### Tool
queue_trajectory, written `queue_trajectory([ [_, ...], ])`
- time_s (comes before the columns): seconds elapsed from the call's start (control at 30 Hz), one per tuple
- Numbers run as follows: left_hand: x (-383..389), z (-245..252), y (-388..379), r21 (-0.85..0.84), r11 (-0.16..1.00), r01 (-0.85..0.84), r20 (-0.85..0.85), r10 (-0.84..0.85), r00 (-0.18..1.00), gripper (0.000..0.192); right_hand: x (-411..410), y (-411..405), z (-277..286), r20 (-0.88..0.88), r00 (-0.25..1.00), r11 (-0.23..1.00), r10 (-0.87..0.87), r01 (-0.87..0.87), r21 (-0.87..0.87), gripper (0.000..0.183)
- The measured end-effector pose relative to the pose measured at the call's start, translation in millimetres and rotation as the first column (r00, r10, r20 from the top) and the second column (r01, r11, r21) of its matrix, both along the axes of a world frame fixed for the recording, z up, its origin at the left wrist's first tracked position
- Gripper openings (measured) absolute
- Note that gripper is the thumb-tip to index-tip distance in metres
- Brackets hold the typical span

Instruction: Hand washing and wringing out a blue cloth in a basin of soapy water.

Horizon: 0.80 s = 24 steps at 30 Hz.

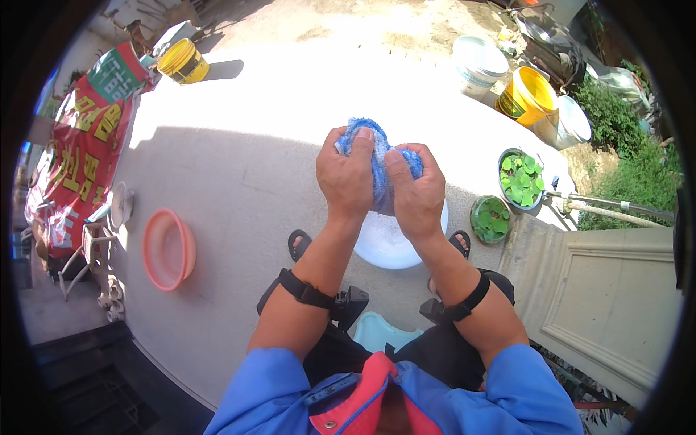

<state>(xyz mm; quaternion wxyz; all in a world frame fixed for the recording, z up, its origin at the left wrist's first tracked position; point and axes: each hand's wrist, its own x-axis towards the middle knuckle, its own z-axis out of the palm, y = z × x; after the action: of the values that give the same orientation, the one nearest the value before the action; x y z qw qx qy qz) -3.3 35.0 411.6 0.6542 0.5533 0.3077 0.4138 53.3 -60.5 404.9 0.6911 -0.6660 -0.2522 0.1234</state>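
A blue and white cloth [379, 157] is bunched between my two hands, above a white basin [394, 247] on the ground. My left hand [348, 168] grips the cloth's left part, with the thumb on top. Closed around its right part is my right hand [416, 187], its thumb also on top. The basin holds what looks like water with white suds; my hands and forearms hide part of it. Below the basin, the edge of a light-blue plastic stool [380, 330] shows between my legs.
A pink basin [190, 250] stands on the concrete at the left. Two containers of green plants [521, 178] [490, 219] are right of the white basin. Yellow bucket [526, 97] and white buckets [478, 65] stand beyond; another yellow bucket [184, 61] is far left.
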Motion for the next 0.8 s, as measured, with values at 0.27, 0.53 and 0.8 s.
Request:
queue_trajectory([
  [0.27, 11.0, -17.2, -21.8, -0.094, 0.994, 0.055, -0.007, -0.056, 0.998, 0.036, 29.3, -13.8, -3.3, -0.493, 0.852, 0.937, 0.175, 0.011, 0.350, 0.024],
  [0.53, 8.4, -11.8, -6.3, -0.133, 0.983, 0.125, 0.147, -0.105, 0.984, 0.033, 21.6, -23.5, 15.2, -0.510, 0.730, 0.837, 0.456, -0.157, 0.524, 0.033],
  [0.8, 0.8, -10.2, -29.7, 0.059, 0.998, -0.035, 0.024, 0.034, 0.999, 0.029, 14.9, -15.6, 8.1, 0.132, 0.989, 0.993, 0.073, -0.084, 0.082, 0.034],
])
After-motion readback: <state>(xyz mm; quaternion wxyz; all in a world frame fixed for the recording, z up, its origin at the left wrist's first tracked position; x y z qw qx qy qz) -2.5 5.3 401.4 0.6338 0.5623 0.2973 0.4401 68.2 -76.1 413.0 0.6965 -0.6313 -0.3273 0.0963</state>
